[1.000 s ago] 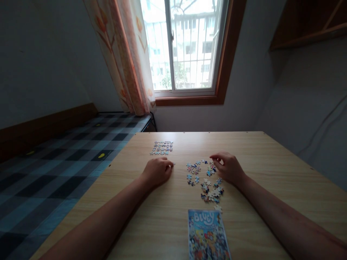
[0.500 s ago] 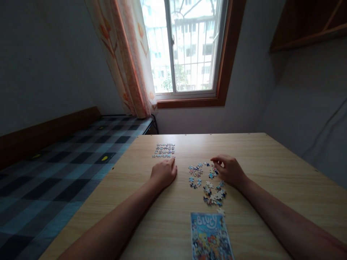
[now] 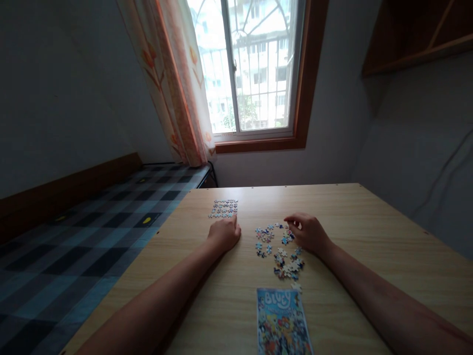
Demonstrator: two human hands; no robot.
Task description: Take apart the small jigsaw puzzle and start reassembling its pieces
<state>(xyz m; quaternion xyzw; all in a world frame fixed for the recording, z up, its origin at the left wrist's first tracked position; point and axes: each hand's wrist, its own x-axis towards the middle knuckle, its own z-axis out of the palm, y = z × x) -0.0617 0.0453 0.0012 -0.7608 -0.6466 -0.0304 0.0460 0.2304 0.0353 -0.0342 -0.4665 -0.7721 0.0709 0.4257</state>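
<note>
My left hand [image 3: 224, 233] rests on the table with its fingers curled. Its index fingertip presses on a puzzle piece [image 3: 234, 215] at the near right corner of the laid-out rows of puzzle pieces [image 3: 223, 207]. My right hand [image 3: 308, 232] hovers at the far right edge of a loose scatter of puzzle pieces [image 3: 265, 235]. Thumb and index finger come together in a pinch; whatever is between the tips is too small to make out. Closer to me lies a heap of pieces [image 3: 290, 267], some with the pale side up.
A printed picture sheet reading "Bluey" [image 3: 284, 320] lies flat near me on the wooden table [image 3: 354, 276]. To the left stands a bed with a checked cover [image 3: 107, 236]. Behind the table are a curtain [image 3: 173, 88] and a barred window [image 3: 258, 74]; a shelf [image 3: 417, 54] hangs upper right.
My left hand has moved away from me, bringing a puzzle piece to the near right corner of the rows. My right hand has stayed by the loose pieces. The view has tilted slightly.
</note>
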